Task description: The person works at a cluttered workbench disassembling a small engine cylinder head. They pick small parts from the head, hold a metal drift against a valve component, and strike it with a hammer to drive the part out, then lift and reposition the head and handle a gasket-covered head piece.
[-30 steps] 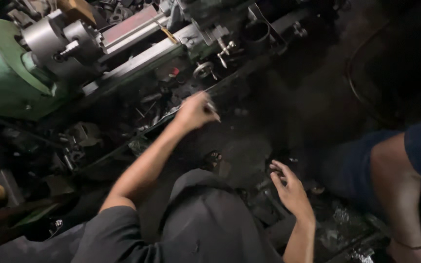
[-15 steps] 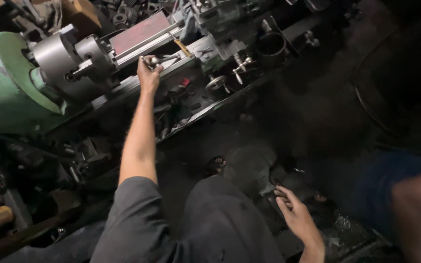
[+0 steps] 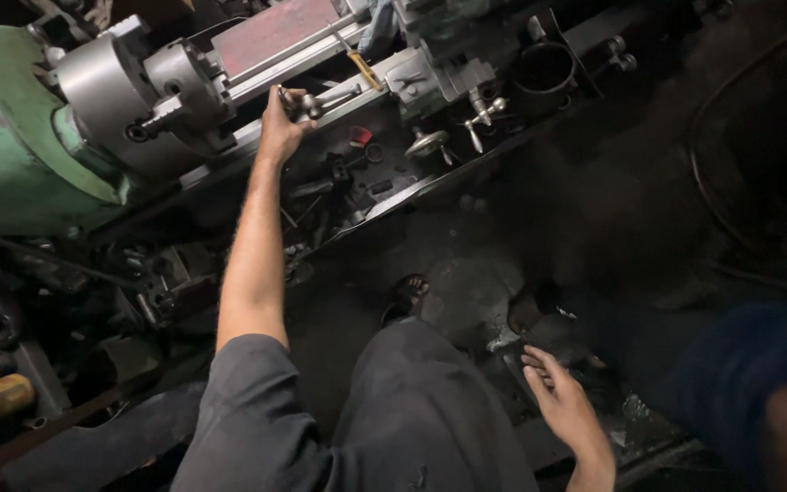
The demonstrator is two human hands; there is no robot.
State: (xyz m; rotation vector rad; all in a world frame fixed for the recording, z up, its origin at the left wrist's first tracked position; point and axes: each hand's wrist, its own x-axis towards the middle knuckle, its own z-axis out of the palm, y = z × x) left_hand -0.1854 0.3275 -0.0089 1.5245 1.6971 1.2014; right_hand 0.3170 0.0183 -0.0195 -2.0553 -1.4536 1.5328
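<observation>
Metal handle on the lathe bed, just right of the steel chuck: left hand fingers closed around it. Right hand hangs low near the floor, fingers loosely spread, holding nothing.

No packages, labels, signs or screens visible anywhere in the view.
</observation>
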